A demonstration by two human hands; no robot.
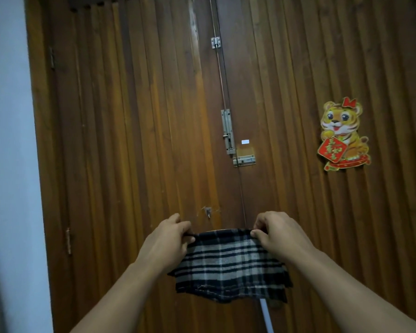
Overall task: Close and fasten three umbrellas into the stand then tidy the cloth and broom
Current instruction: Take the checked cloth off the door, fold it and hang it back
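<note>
Cloth [228,263] hung before the wooden door [139,131] while your left hand [171,239] and right hand [277,234] each pinched a top corner.

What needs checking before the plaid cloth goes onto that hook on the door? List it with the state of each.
1. Left hand pinches the plaid cloth at its top corner: ok.
2. Right hand pinches the other top corner: ok.
3. Top edge stretched level between the hands: ok.
4. Small hook on the wooden door is bare and in view above the cloth: ok.
5. Cloth has a loop to hang by: cannot tell.
6. Cloth hangs free of the white pole below: cannot tell.
</note>
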